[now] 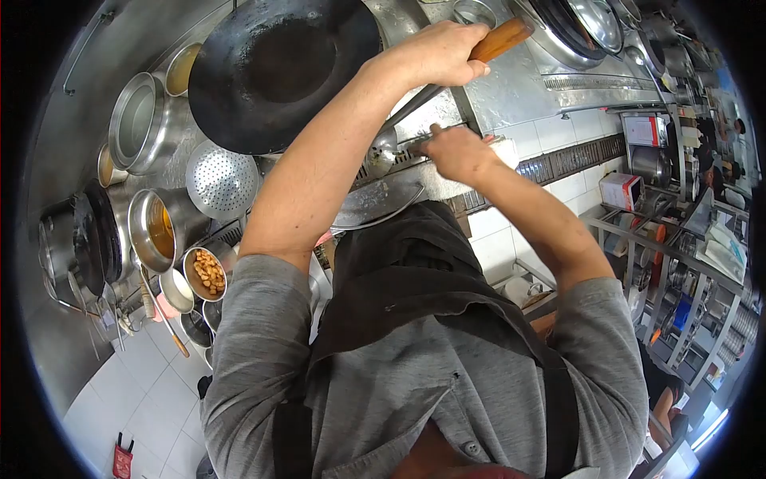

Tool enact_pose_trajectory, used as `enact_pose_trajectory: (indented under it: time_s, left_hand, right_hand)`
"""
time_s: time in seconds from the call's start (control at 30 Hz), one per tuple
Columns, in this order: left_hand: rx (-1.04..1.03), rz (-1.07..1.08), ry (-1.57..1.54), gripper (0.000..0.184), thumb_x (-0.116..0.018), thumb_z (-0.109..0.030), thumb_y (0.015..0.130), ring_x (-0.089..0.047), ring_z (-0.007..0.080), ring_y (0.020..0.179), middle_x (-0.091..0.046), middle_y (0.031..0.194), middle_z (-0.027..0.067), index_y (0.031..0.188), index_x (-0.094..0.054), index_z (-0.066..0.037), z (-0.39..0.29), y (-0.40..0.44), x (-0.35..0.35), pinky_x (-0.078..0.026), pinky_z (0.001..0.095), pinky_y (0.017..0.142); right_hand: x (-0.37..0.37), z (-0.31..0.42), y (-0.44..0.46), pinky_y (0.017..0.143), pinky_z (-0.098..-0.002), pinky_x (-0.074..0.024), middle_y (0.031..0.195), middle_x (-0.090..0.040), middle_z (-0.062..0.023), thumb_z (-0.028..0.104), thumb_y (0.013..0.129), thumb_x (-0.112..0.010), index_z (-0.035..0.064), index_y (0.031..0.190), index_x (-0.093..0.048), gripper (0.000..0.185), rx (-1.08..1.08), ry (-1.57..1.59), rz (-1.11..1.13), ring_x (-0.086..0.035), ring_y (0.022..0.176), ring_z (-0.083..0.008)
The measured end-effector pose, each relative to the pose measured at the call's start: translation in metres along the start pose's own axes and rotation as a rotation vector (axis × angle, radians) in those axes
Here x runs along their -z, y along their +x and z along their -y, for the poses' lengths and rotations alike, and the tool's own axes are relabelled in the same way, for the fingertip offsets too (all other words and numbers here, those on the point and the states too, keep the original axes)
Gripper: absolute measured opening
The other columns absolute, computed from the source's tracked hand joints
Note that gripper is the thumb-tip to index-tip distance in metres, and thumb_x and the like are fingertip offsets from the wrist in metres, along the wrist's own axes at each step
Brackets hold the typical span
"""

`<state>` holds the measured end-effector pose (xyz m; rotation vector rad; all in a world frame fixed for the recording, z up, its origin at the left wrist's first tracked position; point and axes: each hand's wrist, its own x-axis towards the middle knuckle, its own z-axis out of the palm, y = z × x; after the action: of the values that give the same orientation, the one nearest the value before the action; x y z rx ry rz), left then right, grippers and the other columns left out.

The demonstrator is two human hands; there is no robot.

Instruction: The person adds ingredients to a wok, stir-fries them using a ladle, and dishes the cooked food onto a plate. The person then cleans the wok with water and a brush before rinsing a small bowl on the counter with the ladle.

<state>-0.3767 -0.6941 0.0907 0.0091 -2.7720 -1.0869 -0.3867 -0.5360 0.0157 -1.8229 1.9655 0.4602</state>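
My left hand (pixel 451 54) is closed around the wooden handle (pixel 504 40) of what looks like a ladle. Its dark metal shaft slants down and left toward a shiny round bowl (pixel 383 153). Lower and nearer my body, my right hand (pixel 461 153) has its fingers curled at the stove's front edge. What it grips is hidden, and a pale surface (pixel 503 152) lies beside it. A large black wok (pixel 287 56) sits left of my hands, bare inside, partly behind my left forearm.
A perforated strainer (pixel 223 180) lies left of my left arm. Around it stand metal pots (pixel 137 120), a pot with amber liquid (pixel 162 227) and a bowl of browned cubes (pixel 206 271). A floor drain grate (pixel 570 162) and a metal shelf rack (pixel 678 271) are to the right.
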Motion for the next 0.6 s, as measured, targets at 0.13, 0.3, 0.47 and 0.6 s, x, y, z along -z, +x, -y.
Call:
enact_pose_trajectory:
  time_s: [0.13, 0.3, 0.47, 0.6]
  left_hand:
    - [-0.009, -0.025, 0.034, 0.042, -0.067, -0.027, 0.081, -0.063, 0.0382, 0.090, -0.065, 0.093, 0.0227, 0.110, -0.055, 0.000, -0.007, -0.001, -0.006, -0.049, 0.0438, 0.077]
    - [0.012, -0.007, 0.039, 0.043, -0.067, -0.028, 0.081, -0.062, 0.0383, 0.090, -0.065, 0.093, 0.0226, 0.111, -0.055, 0.000, -0.007, -0.002, -0.006, -0.048, 0.0442, 0.077]
    - [0.042, -0.011, 0.019, 0.038, -0.066, -0.024, 0.081, -0.063, 0.0363, 0.092, -0.066, 0.091, 0.0217, 0.106, -0.056, 0.002, -0.010, -0.006, 0.000, -0.049, 0.0443, 0.082]
    - [0.002, -0.037, 0.043, 0.040, -0.067, -0.027, 0.080, -0.064, 0.0363, 0.090, -0.066, 0.092, 0.0214, 0.107, -0.056, 0.001, -0.006, -0.003, -0.003, -0.049, 0.0438, 0.078]
  right_hand:
    - [-0.012, 0.029, 0.021, 0.079, -0.0384, -0.0536, 0.104, -0.061, -0.0204, 0.009, 0.082, -0.053, 0.0008, 0.097, -0.068, 0.023, 0.074, -0.007, 0.014, -0.065, 0.091, -0.0310]
    - [0.003, 0.018, 0.018, 0.078, -0.0403, -0.0534, 0.102, -0.060, -0.0215, 0.006, 0.080, -0.051, 0.0061, 0.105, -0.065, 0.028, 0.004, 0.180, -0.204, -0.065, 0.089, -0.0325]
    - [0.001, 0.002, 0.005, 0.073, -0.0401, -0.0537, 0.095, -0.060, -0.0193, 0.007, 0.075, -0.057, 0.0073, 0.103, -0.066, 0.029, -0.021, 0.090, -0.167, -0.065, 0.085, -0.0322]
    - [-0.023, 0.023, 0.016, 0.075, -0.0391, -0.0540, 0.101, -0.061, -0.0201, 0.009, 0.080, -0.054, 0.0053, 0.100, -0.066, 0.024, 0.033, 0.002, -0.137, -0.066, 0.086, -0.0317]
